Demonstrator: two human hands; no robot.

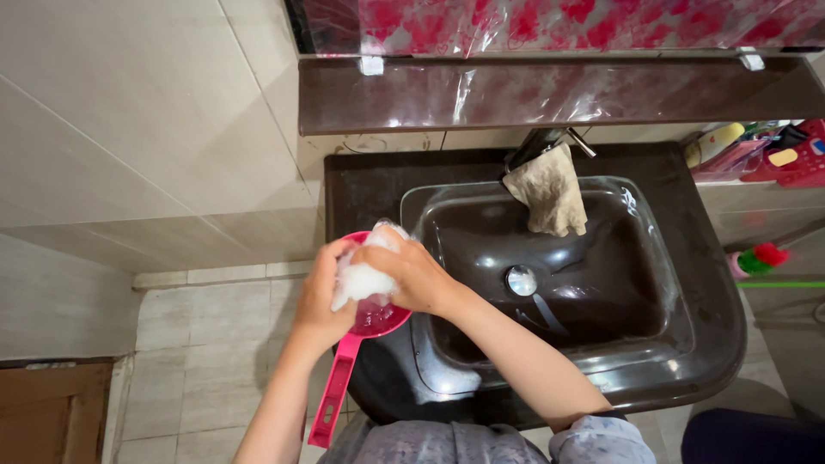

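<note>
Left hand (320, 296): closed around the left side of the pink scoop's bowl, fingers curled up over the rim and partly coated in white foam.
Right hand (411, 273): closed on a foamy white sponge (363, 279), pressing it into the bowl from the right; the forearm runs down and right toward the near edge of the frame.
Pink scoop (371, 316): a round pink plastic bowl with 1 long flat handle (331, 399); it is held over the left rim of the sink, between the 2 hands, with the handle pointing down toward the person and hanging free.
Sink (687, 344): a dark, glossy rectangular basin set in a dark counter, filling the centre and right of the view, with 1 round metal drain (521, 280) in its floor.
Foam patch (451, 384): a smear of white suds on the near-left rim of the sink, just right of the handle.
Cloth (547, 191): a beige rag draped over the tap (540, 143) at the far edge of the basin, its lower end hanging into the bowl of the sink.
Right edge: a pink rack (795, 163) with bottles at the far right, and below it a brush with a red and green head (760, 258).
Left side: pale wall tiles (129, 129) and a tiled floor (206, 361) below them.
</note>
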